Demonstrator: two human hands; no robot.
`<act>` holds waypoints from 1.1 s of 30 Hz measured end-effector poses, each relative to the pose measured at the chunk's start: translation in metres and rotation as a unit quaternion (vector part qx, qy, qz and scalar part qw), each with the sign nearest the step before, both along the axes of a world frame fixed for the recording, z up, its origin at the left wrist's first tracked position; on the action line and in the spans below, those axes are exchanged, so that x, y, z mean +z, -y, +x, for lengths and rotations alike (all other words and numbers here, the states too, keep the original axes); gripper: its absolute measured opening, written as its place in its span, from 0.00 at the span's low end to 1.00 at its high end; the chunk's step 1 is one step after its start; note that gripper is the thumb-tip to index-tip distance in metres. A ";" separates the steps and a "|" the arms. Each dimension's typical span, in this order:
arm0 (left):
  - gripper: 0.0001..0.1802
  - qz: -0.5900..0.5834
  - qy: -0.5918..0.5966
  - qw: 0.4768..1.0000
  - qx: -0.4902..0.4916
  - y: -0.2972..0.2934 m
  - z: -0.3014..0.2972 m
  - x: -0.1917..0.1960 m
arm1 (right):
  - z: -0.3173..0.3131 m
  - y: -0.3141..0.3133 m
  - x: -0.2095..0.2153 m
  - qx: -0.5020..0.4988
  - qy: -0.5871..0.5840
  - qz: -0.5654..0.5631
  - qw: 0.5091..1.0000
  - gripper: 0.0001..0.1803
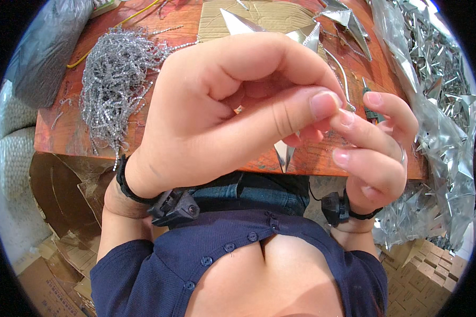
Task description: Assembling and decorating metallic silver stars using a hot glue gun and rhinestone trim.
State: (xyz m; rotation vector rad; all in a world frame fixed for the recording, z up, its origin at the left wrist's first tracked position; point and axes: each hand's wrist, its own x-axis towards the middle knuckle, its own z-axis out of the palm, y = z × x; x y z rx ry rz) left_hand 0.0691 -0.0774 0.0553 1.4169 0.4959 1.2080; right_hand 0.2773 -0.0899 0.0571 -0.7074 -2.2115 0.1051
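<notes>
My left hand [232, 105] is raised close to the camera, thumb pressed against the forefinger. Behind it is a folded silver foil star [284, 154]; its points stick out above the knuckles and below the palm, and the rest is hidden. My right hand [375, 153] meets the left thumb tip with its curled fingers. A thin curved silver bead strand [344, 79] runs up from that pinch point. Both wrists wear black straps with small devices.
A heap of silver bead strands [116, 79] lies on the orange-brown table [63, 132]. Flat cardboard [264, 16] and more foil stars [349, 21] lie at the back, a green-handled tool [373, 111] to the right. A clear bag of silver stars [444, 105] and a grey bag [47, 47] flank the table.
</notes>
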 end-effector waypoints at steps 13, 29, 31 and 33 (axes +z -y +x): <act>0.08 0.062 -0.019 0.998 0.006 -0.003 0.007 -0.001 | 0.006 -0.006 -0.014 0.092 -0.062 -0.028 0.993 0.17; 0.09 0.003 0.057 0.998 -0.033 -0.005 0.022 -0.001 | -0.014 -0.010 -0.016 0.133 -0.425 -0.410 0.796 0.14; 0.12 0.036 0.047 0.997 -0.046 -0.008 0.019 -0.004 | -0.016 -0.008 -0.016 0.119 -0.441 -0.414 0.787 0.11; 0.11 0.093 -0.062 0.994 0.000 -0.008 0.018 -0.003 | -0.016 -0.012 -0.019 0.134 -0.431 -0.403 0.796 0.11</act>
